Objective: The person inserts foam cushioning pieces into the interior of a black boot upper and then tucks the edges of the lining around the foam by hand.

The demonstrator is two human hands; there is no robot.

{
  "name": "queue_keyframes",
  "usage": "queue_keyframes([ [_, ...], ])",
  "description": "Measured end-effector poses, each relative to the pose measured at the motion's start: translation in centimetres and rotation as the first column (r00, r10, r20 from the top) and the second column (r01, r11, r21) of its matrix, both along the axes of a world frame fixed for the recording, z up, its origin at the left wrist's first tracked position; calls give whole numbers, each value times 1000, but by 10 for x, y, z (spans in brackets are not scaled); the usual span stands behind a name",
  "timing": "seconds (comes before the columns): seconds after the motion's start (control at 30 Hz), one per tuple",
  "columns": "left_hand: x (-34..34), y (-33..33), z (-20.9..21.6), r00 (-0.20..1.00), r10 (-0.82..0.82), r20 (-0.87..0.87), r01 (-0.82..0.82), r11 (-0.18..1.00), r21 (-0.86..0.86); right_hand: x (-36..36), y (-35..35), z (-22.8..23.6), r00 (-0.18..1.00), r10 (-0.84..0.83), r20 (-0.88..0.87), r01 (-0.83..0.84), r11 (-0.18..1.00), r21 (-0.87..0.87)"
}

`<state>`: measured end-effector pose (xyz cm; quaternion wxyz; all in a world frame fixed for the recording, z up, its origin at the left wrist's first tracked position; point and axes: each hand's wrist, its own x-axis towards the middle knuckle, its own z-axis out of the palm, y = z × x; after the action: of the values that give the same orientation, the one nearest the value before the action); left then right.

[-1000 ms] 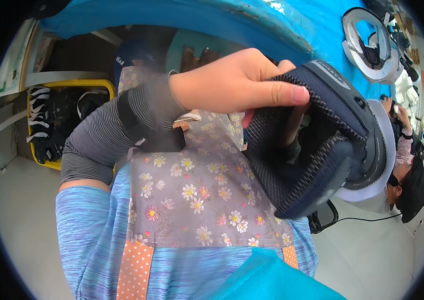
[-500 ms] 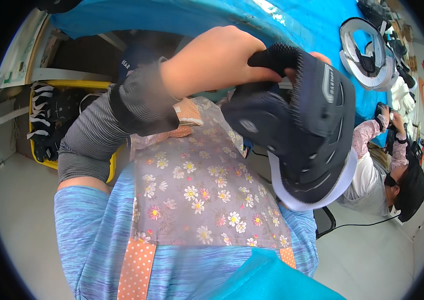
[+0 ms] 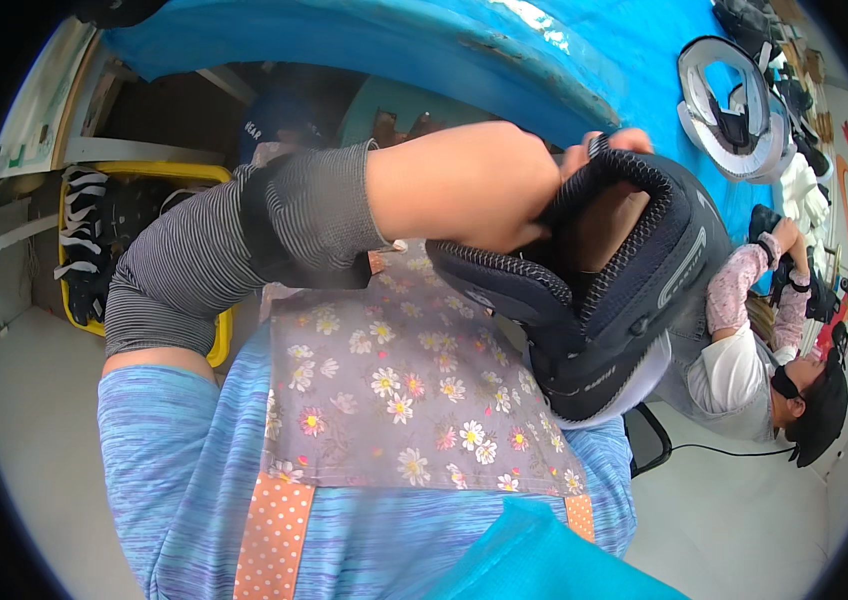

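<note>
Above the right edge of a grey cotton apron printed with daisies [image 3: 394,440], a navy-black fabric shoe with a white sole edge [image 3: 659,265] hangs tilted between bare hands. The left hand [image 3: 526,185] reaches into its collar; its grip is hidden, so I cannot tell. The right hand [image 3: 632,142] bends fingers at the collar's far edge, pinch unclear. A yellow plastic crate [image 3: 184,169] stands left of the apron.

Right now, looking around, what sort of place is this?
Probably a shoe workshop: a dark shoe being handled, a co-worker nearby, and a yellow crate holding black and white things.
</note>
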<state>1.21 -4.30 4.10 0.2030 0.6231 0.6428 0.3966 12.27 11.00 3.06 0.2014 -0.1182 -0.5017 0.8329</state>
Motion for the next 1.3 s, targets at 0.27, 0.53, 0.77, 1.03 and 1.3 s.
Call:
queue_keyframes([
  [0.27, 7, 7, 10, 989, 91, 117, -49, 946, -321, 7, -5, 0, 939, -168, 300, 107, 972, 209],
  [0.53, 12, 6, 16, 998, -44, 45, 50, 987, -149, 10, 20, -10, 966, -83, -245, 143, 961, 235],
  [0.77, -4, -2, 16, 950, 117, 291, -92, 991, -100, 17, -6, 19, 940, -97, 328, -75, 878, 473],
  [1.03, 9, -1, -1, 904, -115, 411, 101, 993, 56, 13, -5, -12, 984, 168, 57, -167, 986, -22],
  [1.3, 2, -7, 7, 773, -126, 622, 211, 975, -65, 15, -5, -18, 978, 203, 52, -199, 978, -67],
])
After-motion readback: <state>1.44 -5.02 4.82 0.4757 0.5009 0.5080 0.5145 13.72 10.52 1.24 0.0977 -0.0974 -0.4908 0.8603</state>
